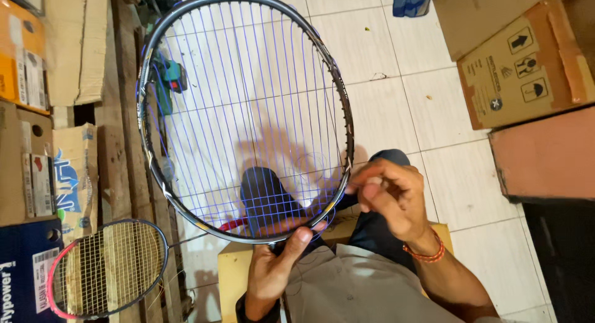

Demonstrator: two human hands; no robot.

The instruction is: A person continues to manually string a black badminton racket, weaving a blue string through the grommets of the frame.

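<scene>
I see racket frame [245,115] fill centre, string bed blocks reach through. Left side crowded: wooden pallet [124,131], cardboard boxes [37,112], second racket [105,268] near my left hand [273,270]. Right side, white tile floor [421,100] open until brown boxes [527,66]. My right hand [387,193] has room there.

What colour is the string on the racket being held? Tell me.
Blue string, on the dark-framed racket; head view.

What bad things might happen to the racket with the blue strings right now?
The left hand grips only the bottom edge of the badminton racket, so the frame might tip or slip. The right hand pinches a thin blue string near the rim; pulled unevenly, it might slacken, tangle or snap. The second racket lies close and might get bumped.
</scene>
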